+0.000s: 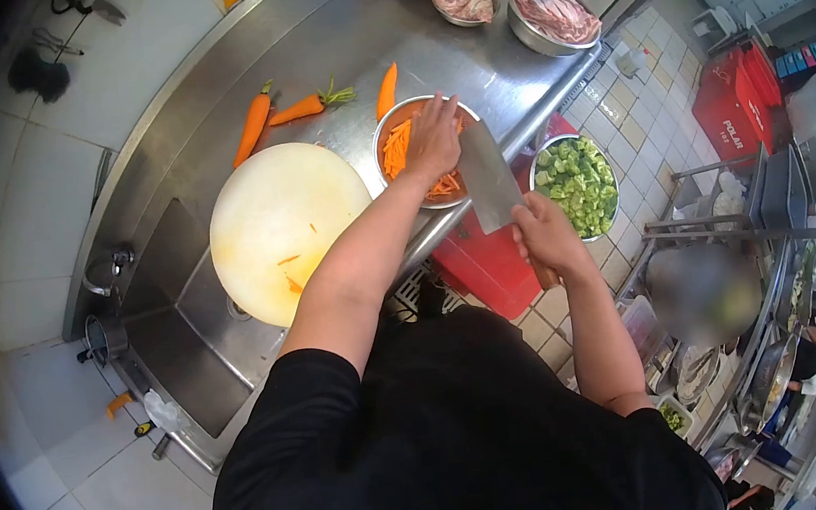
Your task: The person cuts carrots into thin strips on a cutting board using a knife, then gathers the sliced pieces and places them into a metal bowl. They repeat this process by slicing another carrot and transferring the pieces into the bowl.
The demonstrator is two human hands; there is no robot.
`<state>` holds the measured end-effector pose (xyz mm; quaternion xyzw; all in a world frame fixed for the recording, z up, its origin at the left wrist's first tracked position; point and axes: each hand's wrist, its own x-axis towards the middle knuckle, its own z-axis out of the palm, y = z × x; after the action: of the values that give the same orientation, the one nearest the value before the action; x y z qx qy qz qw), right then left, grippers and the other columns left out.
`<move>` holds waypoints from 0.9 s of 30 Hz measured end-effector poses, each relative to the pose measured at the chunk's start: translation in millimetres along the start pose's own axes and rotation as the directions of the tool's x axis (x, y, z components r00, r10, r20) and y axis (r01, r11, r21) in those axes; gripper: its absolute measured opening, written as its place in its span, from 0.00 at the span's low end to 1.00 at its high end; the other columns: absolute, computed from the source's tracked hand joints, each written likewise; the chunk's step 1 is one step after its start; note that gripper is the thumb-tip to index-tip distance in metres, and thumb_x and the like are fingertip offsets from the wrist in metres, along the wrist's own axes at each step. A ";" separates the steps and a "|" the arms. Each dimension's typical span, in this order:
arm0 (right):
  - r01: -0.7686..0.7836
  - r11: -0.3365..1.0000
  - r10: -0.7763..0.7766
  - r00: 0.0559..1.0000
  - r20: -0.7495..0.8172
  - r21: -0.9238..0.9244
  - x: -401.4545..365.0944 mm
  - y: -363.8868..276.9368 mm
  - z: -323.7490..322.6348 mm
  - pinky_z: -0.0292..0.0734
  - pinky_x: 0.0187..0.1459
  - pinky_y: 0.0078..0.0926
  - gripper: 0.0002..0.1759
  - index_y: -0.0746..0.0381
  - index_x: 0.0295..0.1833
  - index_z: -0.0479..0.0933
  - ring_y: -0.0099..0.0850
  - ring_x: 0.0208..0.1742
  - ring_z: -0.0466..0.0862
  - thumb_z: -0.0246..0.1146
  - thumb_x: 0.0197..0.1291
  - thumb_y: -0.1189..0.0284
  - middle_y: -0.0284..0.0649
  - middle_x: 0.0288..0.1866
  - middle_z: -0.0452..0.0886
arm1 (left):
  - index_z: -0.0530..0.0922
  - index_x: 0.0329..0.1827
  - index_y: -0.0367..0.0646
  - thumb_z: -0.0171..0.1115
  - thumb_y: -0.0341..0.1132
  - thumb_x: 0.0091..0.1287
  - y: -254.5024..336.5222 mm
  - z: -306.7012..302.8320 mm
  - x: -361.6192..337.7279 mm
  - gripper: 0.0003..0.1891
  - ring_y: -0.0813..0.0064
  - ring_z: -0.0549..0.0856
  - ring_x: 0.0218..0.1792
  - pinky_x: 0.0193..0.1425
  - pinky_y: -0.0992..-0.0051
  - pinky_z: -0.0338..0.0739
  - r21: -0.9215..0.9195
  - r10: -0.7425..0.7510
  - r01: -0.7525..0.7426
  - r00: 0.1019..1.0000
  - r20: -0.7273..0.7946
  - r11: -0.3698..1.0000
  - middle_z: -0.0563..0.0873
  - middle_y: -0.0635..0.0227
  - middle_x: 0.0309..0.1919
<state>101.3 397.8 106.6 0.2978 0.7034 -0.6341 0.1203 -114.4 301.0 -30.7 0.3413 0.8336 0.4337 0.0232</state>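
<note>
My right hand (549, 236) is wrapped round the wooden handle of a cleaver (486, 176), whose broad blade lies over the right rim of a metal bowl (379, 153). Over that bowl, my left hand (435, 138) has its fingers apart, near the upper end of the blade; its palm side is hidden. Cut carrot strips (396, 151) lie in the bowl. A round white chopping board (283, 219) to the left bears a few carrot scraps (295, 284). Beyond it are a whole carrot (254, 123), a carrot with a green top (299, 109) and a carrot piece (387, 90).
Bowls of raw meat (553, 9) stand at the counter's far right. A bowl of chopped green vegetables (576, 185) sits lower, beyond the counter edge, near a red surface (490, 271). A sink (174, 322) is at left; metal racks (697, 225) stand at right.
</note>
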 end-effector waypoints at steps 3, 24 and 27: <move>0.029 0.999 -0.032 0.990 -0.136 -0.027 -12.5 3.9 -7.5 0.71 0.19 0.24 0.09 0.63 0.44 0.69 0.23 0.17 0.74 0.53 0.77 0.68 0.33 0.25 0.75 | 0.65 0.78 0.47 0.52 0.34 0.75 -8.2 -8.3 -8.3 0.27 0.50 0.61 0.80 0.83 0.47 0.49 0.225 -0.079 0.074 0.997 0.015 0.971 0.63 0.47 0.79; 0.164 0.986 -0.154 0.902 0.403 0.009 19.4 76.5 105.2 0.70 0.21 0.20 0.09 0.64 0.48 0.72 0.20 0.18 0.75 0.54 0.78 0.68 0.32 0.26 0.75 | 0.80 0.63 0.37 0.55 0.23 0.64 -54.5 -232.9 -282.8 0.22 0.50 0.79 0.64 0.72 0.63 0.72 0.412 -0.207 0.225 0.974 -0.090 0.883 0.83 0.52 0.60; 0.126 0.992 -0.118 0.884 0.452 0.012 26.0 92.2 119.8 0.71 0.21 0.22 0.10 0.64 0.49 0.73 0.21 0.18 0.75 0.55 0.78 0.67 0.32 0.26 0.75 | 0.79 0.66 0.42 0.56 0.23 0.64 -55.1 -232.2 -286.6 0.25 0.53 0.78 0.65 0.72 0.62 0.71 0.396 -0.406 0.361 0.913 0.034 0.844 0.81 0.53 0.62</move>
<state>108.3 291.0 -3.2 0.0966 0.6791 -0.6859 0.2429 -2.9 -53.6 -0.5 0.1902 0.9502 0.2292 0.0914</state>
